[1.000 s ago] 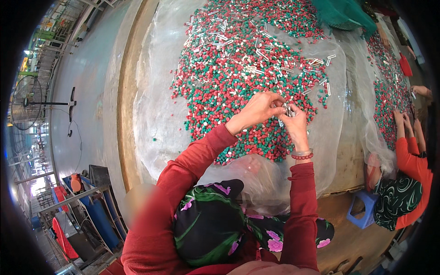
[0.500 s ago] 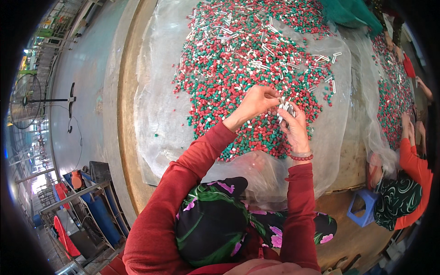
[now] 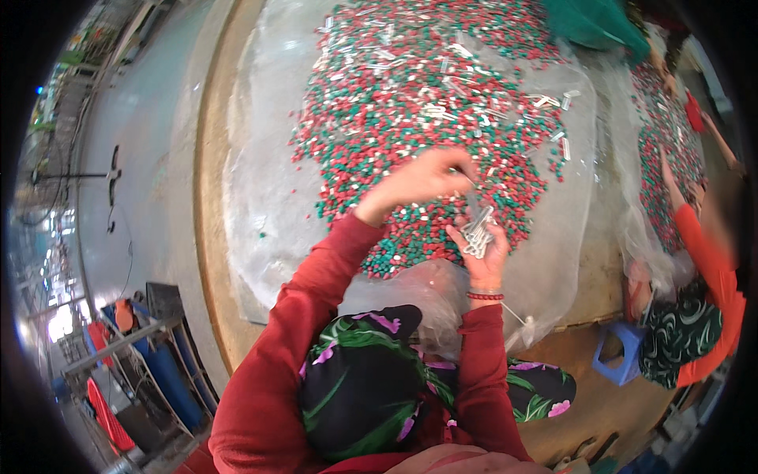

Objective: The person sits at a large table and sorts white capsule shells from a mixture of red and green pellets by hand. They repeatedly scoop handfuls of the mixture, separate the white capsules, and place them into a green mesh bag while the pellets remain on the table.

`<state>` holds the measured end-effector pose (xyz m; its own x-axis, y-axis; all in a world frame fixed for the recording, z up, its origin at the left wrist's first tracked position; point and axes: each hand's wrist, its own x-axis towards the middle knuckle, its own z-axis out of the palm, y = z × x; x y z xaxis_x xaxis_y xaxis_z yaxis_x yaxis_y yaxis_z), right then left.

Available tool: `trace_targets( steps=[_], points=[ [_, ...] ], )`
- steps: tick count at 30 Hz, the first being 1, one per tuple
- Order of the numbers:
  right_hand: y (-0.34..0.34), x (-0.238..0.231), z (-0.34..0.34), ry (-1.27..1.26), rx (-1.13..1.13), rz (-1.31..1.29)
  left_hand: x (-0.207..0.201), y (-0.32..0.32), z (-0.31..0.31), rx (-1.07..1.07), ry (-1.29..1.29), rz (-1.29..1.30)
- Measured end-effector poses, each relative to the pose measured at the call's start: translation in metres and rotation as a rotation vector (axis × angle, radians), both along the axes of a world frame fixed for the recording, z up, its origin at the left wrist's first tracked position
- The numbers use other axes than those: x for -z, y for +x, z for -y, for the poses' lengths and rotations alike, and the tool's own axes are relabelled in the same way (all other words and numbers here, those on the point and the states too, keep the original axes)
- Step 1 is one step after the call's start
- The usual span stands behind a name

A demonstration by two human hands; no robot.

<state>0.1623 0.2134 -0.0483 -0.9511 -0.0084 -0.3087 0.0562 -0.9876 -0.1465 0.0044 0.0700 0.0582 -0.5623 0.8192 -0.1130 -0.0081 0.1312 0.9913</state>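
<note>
My right hand [image 3: 488,265], palm up with a red beaded bracelet at the wrist, cradles a bunch of slim white-and-clear tube-like pieces [image 3: 477,235]. Just above and to its left is my left hand [image 3: 430,175], blurred by motion, its fingers curled into a pinch. A faint translucent streak shows below those fingertips, too smeared to name. Under both hands spreads a wide layer of small red, green and white pieces [image 3: 379,170]. More of the slim tubes [image 3: 436,112] lie scattered over it, mostly toward the far side.
Clear plastic sheeting [image 3: 272,182] lies beneath the pieces on a low platform with a raised edge [image 3: 207,189] at left. At right, another person in an orange sleeve [image 3: 699,253] reaches over a second spread, near a blue stool [image 3: 620,353]. Green netting [image 3: 596,24] lies at the far right.
My hands have come apart: the right has dropped toward me and turned its palm up with the tubes, while the left has shifted slightly left. The person at right has reached farther forward.
</note>
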Motion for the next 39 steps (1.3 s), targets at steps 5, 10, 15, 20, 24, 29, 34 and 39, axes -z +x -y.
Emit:
trace_targets(
  steps=[5, 10, 15, 20, 24, 29, 34, 39],
  points=[
    [-0.006, -0.01, 0.003, 0.043, 0.002, 0.14, 0.033, 0.054, -0.041, -0.091, -0.129, -0.737],
    [0.008, 0.017, -0.025, -0.026, -0.135, -0.107, 0.072, 0.002, -0.04, -0.339, -0.058, -0.583],
    [0.002, -0.014, -0.012, 0.458, -0.165, 0.096, 0.153, -0.105, -0.016, -0.402, -0.543, -1.055],
    [-0.002, -0.031, -0.02, 0.404, -0.129, 0.03, 0.149, -0.085, -0.035, -0.23, -0.834, -1.219],
    [0.001, -0.017, -0.024, -0.078, -0.006, -0.013, 0.152, -0.064, -0.019, -0.161, -0.793, -1.025],
    [-0.001, -0.039, -0.013, -0.042, -0.065, -0.097, 0.12, -0.056, 0.006, -0.089, -0.916, -0.932],
    [-0.013, -0.043, -0.027, -0.256, 0.055, -0.265, 0.095, -0.073, -0.002, -0.311, -0.457, -1.08],
    [-0.023, -0.023, -0.041, -0.324, 0.091, -0.173, 0.049, -0.056, -0.018, -0.238, -0.349, -0.733]
  ],
)
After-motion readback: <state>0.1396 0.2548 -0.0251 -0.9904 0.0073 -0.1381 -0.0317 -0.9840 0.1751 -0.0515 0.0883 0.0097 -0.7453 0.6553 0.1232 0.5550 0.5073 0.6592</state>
